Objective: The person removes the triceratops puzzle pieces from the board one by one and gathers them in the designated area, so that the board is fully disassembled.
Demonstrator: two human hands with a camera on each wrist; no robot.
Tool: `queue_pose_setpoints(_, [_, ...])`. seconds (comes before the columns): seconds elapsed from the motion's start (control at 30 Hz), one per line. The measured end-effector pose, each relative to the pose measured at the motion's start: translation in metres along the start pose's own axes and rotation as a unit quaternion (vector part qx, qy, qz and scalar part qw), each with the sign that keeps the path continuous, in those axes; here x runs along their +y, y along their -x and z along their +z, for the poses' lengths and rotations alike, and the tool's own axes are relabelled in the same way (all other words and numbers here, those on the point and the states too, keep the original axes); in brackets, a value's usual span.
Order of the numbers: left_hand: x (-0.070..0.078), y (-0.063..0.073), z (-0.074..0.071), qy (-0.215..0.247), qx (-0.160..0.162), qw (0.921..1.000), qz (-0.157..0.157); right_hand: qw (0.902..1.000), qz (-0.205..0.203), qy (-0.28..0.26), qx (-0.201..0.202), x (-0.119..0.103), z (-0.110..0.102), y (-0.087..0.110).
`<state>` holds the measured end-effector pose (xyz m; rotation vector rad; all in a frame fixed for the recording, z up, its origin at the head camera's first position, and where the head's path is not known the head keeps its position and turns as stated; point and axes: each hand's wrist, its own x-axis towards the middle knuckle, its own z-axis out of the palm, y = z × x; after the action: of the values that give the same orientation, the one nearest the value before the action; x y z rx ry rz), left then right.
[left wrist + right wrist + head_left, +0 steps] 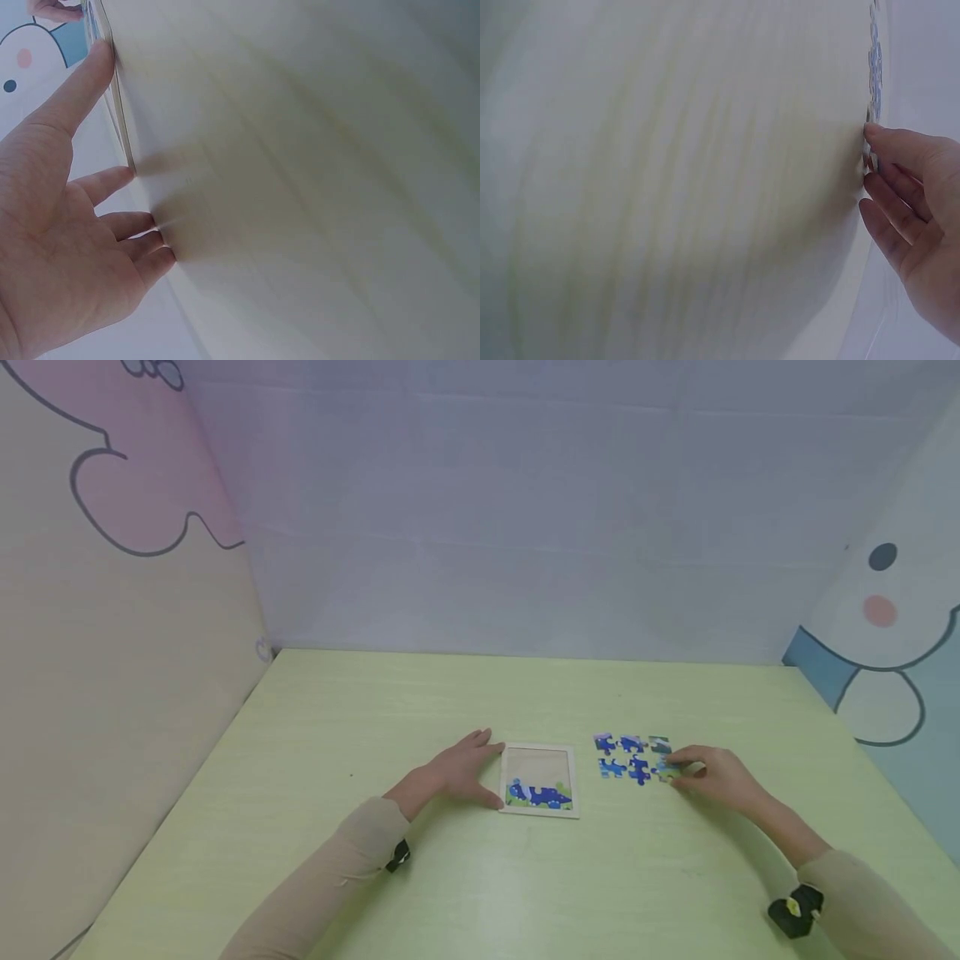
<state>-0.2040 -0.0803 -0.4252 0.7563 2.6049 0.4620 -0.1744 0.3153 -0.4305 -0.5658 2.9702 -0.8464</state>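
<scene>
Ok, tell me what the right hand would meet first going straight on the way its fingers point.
Beyond the greenish puzzle piece it touches, the right hand would probably meet the dark blue puzzle piece first, though its height is unclear.

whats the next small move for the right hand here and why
Probably lift the lower-right loose piece toward the frame: the right hand seems to pinch that piece, the frame's upper part is bare above the pieces along its bottom, and the left hand touches the frame's left edge, which should help steady it.
</scene>
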Motion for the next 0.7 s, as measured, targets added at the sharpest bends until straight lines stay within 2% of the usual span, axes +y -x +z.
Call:
queue_pose_setpoints(0.27, [-0.0013, -0.0012, 0.0019, -0.004, 0.001, 1.0000, 0.000, 0.9999, 0.016, 0.004, 0.000, 0.0001, -0.0008, 0.0008])
queue_pose_setpoints(0.7, [0.0008, -0.0003, 0.0004, -0.011, 0.003, 0.9999, -0.004, 0.9998, 0.020, -0.004, -0.002, -0.0045, -0.0036, 0.0005])
